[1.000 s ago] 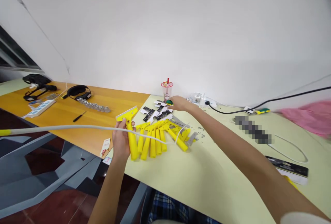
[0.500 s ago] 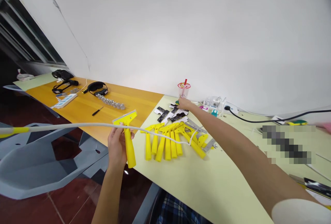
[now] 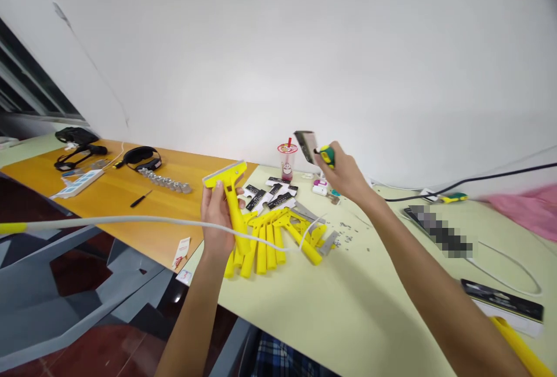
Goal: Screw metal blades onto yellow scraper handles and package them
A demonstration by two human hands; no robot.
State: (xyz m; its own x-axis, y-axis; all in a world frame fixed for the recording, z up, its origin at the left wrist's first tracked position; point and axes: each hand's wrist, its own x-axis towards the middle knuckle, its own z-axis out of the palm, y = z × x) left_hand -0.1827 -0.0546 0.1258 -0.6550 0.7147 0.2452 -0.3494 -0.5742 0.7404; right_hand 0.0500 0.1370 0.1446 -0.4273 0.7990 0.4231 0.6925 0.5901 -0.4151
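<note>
Head view, held scraper (image 3: 235,212) slanting, blade (image 3: 224,171) uppermost

The single view comes from the person's head, close above the pale green counter (image 3: 357,319), and faces forward and down, with the white wall (image 3: 304,64) filling much of its upper half. The left hand (image 3: 219,220) and the right hand (image 3: 343,171) show near its middle (the wearer's plaid garment (image 3: 278,359) just shows at the bottom edge). It sweeps wide, from the wooden counter (image 3: 195,165) at left to the pink cloth (image 3: 528,209) at right.
</note>
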